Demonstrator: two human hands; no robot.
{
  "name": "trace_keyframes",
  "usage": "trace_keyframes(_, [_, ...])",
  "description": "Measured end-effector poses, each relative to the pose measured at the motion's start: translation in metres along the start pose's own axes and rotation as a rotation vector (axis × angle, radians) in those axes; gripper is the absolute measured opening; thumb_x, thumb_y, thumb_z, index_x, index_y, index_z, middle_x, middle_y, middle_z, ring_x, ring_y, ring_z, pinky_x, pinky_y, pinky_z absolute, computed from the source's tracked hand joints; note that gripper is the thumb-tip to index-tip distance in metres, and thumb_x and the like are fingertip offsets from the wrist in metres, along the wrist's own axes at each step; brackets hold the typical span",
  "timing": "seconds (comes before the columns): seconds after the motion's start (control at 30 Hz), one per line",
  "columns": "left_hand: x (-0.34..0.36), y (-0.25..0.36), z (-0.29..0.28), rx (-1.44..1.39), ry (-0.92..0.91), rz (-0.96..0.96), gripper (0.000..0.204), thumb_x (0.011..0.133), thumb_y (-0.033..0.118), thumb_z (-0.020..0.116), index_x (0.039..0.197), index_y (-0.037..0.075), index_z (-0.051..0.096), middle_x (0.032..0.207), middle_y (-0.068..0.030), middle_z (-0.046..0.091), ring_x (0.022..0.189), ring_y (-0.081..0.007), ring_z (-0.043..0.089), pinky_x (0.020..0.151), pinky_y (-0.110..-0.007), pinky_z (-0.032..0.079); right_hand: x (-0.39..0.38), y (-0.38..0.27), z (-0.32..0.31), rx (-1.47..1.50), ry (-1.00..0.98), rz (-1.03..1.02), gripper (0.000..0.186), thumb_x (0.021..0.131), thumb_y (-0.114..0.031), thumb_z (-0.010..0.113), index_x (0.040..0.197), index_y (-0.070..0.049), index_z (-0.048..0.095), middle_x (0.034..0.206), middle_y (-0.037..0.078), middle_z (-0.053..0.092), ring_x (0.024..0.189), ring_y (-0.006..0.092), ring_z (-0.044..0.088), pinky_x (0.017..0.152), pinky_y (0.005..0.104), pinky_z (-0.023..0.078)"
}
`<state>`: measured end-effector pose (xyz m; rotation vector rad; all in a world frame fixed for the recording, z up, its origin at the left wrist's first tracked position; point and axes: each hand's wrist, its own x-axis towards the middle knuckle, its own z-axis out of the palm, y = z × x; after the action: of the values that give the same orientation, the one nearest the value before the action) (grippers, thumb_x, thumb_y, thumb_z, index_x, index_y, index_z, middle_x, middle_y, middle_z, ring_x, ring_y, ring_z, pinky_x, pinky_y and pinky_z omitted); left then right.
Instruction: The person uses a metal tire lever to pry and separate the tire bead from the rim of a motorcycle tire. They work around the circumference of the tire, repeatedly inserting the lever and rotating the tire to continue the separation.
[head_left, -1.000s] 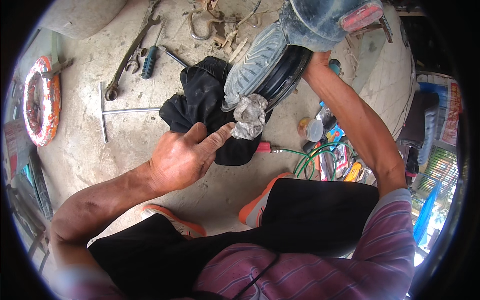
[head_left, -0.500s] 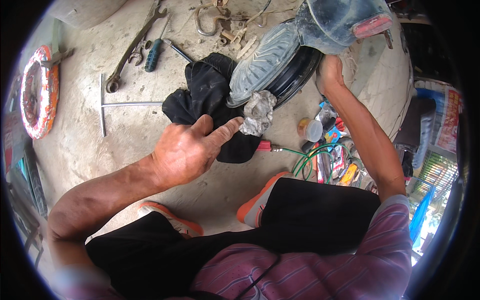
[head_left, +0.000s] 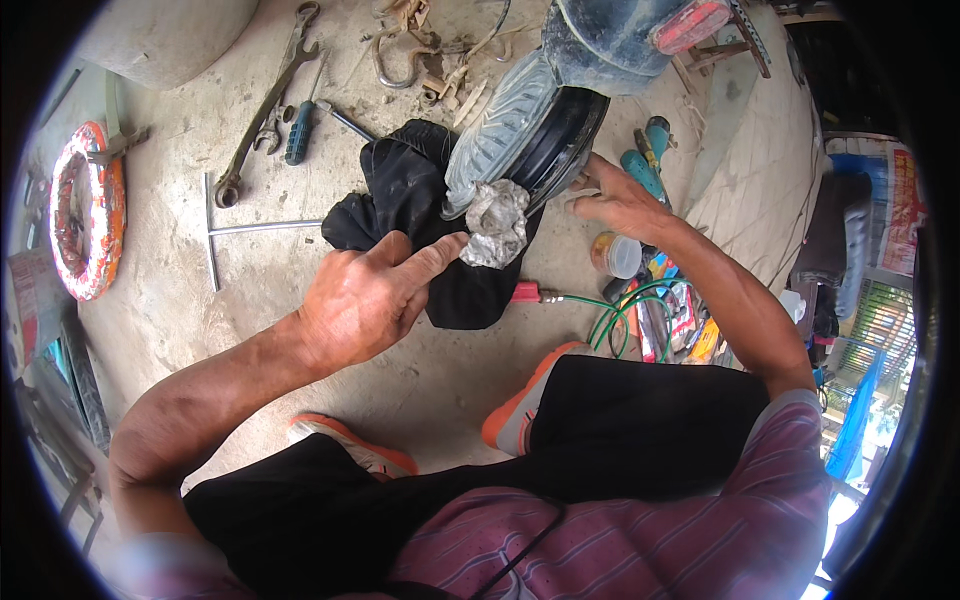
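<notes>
My left hand (head_left: 360,300) reaches in with its index finger stretched against a crumpled silvery wad (head_left: 497,225) at the tyre's lower edge. Its other fingers are curled and partly hidden. The dusty grey-treaded wheel (head_left: 505,125) with a black rim stands tilted under a mudguard (head_left: 605,45) with a red reflector. Beneath the wad and wheel lies a bunched black cloth (head_left: 405,180). On the wheel's right side, my right hand (head_left: 625,205) has thumb and fingers apart close to the rim; whether a fingertip touches it, I cannot tell.
Wrenches (head_left: 240,165), a blue-handled screwdriver (head_left: 300,135) and a T-shaped bar (head_left: 212,232) lie on the left floor. Right stand a small tub (head_left: 618,257), teal-handled tools (head_left: 645,165) and a green hose (head_left: 600,325). A red-and-white wrapped ring (head_left: 85,210) is far left.
The wheel and mudguard have shifted left in view. My right hand has come off the rim's far side, fingers spreading. Teal-handled tools have come into sight. My left hand stays at the wad.
</notes>
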<state>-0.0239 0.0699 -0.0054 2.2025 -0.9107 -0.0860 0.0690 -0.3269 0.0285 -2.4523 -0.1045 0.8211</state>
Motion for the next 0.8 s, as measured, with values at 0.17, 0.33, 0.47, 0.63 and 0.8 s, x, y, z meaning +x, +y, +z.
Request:
trace_keyframes(0.17, [-0.002, -0.003, 0.003, 0.005, -0.016, -0.025, 0.074, 0.088, 0.004, 0.076, 0.159, 0.017, 0.061, 0.092, -0.0114, 0.064, 0.064, -0.0344, 0.068, 0.057, -0.047, 0.061, 0.02, -0.026, 0.016, -0.158, 0.083, -0.073, 0.057, 0.092, -0.027, 0.075, 0.14, 0.002, 0.066, 0.132, 0.029, 0.074, 0.126, 0.0425, 0.071, 0.107, 0.0465, 0.055])
trace_keyframes(0.33, [0.004, -0.001, 0.001, -0.009, -0.039, -0.025, 0.074, 0.089, 0.004, 0.076, 0.16, 0.019, 0.061, 0.091, -0.0113, 0.064, 0.064, -0.0346, 0.068, 0.057, -0.047, 0.061, 0.048, 0.012, 0.026, -0.334, 0.169, -0.004, 0.043, 0.097, -0.033, 0.071, 0.127, -0.003, 0.074, 0.124, 0.029, 0.076, 0.12, 0.0491, 0.07, 0.1, 0.0526, 0.058])
trace_keyframes(0.47, [0.005, 0.004, -0.005, 0.025, -0.059, -0.037, 0.065, 0.096, 0.001, 0.072, 0.158, 0.017, 0.063, 0.096, -0.0115, 0.07, 0.063, -0.0317, 0.073, 0.057, -0.044, 0.065, 0.056, 0.026, 0.037, -0.343, 0.198, -0.094, 0.038, 0.099, -0.028, 0.065, 0.127, -0.003, 0.074, 0.121, 0.03, 0.077, 0.119, 0.0511, 0.07, 0.1, 0.054, 0.057])
trace_keyframes(0.63, [0.0, -0.001, 0.005, -0.053, -0.004, -0.012, 0.073, 0.089, 0.004, 0.075, 0.16, 0.016, 0.06, 0.09, -0.012, 0.064, 0.061, -0.0341, 0.067, 0.056, -0.047, 0.06, 0.052, 0.032, 0.036, -0.18, 0.226, -0.167, 0.034, 0.099, -0.021, 0.066, 0.127, -0.002, 0.073, 0.122, 0.03, 0.076, 0.12, 0.0528, 0.068, 0.1, 0.0534, 0.056])
trace_keyframes(0.8, [-0.013, -0.012, -0.002, -0.063, 0.026, -0.014, 0.066, 0.089, 0.004, 0.075, 0.154, 0.01, 0.065, 0.082, -0.0114, 0.065, 0.06, -0.0337, 0.068, 0.055, -0.045, 0.06, 0.046, 0.016, 0.045, 0.002, 0.166, -0.199, 0.034, 0.098, -0.019, 0.069, 0.127, 0.0, 0.074, 0.121, 0.029, 0.077, 0.114, 0.0466, 0.072, 0.098, 0.0487, 0.056])
